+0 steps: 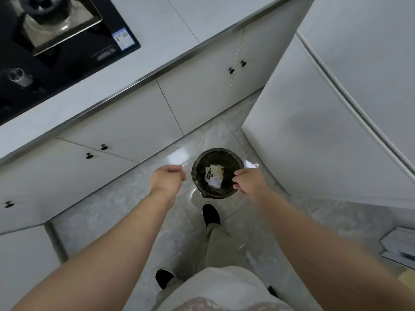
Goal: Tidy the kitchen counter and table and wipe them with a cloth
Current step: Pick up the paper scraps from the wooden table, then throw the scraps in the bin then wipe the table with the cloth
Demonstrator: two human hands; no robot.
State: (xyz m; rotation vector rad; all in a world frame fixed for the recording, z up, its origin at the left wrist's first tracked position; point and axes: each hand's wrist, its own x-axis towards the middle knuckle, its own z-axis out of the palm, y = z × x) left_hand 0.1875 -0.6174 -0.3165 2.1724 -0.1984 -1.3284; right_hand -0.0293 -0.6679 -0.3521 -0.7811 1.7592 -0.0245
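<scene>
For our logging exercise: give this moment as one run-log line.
left hand: loosely curled, empty | right hand: same | bin: on floor, paper scraps inside

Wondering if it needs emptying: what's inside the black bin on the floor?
Crumpled white paper and a printed wrapper lie in the dark-lined bin. The right hand covers part of its right rim; anything under the paper is hidden.

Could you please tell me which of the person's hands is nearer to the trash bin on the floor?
Right. The right hand overlaps the trash bin at its right rim in this view; the left hand sits just clear of its left side.
</scene>
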